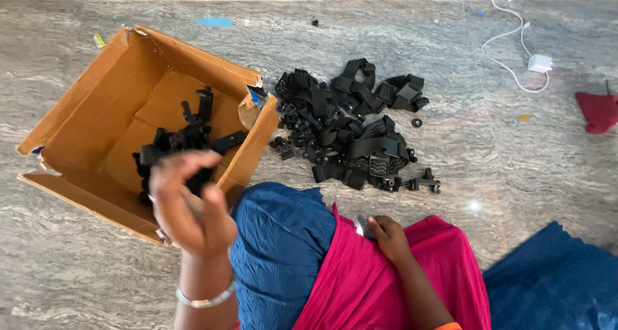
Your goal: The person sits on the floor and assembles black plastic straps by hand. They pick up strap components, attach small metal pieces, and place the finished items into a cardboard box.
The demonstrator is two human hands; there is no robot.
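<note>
Grey marble floor; left hand (191, 204) curled, empty, over boxed black strap mounts (183, 140); right hand (388, 236) relaxed.

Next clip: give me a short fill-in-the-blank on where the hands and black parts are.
1. The left hand hovers over the open cardboard ____.
2. The right hand rests on ____ cloth.
3. The pile of black straps and clips lies on the ____, outside the box.

Missing words: box; pink; floor
</note>
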